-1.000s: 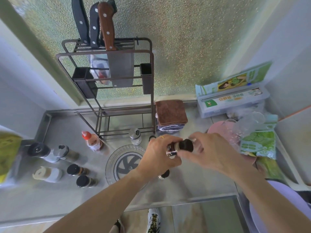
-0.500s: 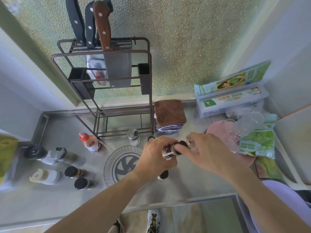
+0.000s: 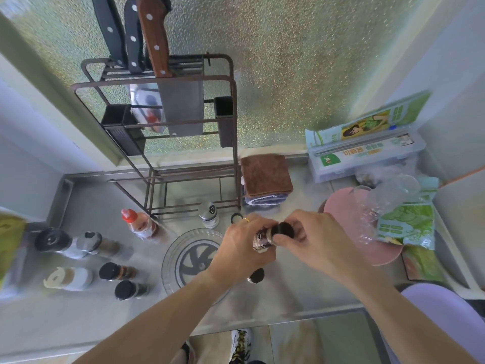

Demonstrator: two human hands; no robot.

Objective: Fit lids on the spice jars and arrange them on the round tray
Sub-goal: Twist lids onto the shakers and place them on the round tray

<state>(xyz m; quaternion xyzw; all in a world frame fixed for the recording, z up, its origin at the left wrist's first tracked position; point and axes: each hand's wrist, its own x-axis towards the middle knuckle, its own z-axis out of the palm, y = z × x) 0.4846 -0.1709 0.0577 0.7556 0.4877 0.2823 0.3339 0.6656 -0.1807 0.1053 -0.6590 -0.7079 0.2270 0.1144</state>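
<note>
Lid being fitted to jar, held above the counter's middle.
Left hand (image 3: 242, 249) grasps the spice jar (image 3: 262, 239), its long axis tilted toward the right hand (image 3: 312, 239), which pinches the black lid (image 3: 283, 229) on its mouth; round tray (image 3: 173, 254) lies just left.

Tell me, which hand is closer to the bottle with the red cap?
Left. The left hand, gripping a small spice jar, is nearer the red-capped bottle. The right hand, pinching the jar's black lid, lies beyond the left hand, farther from the bottle.
</note>
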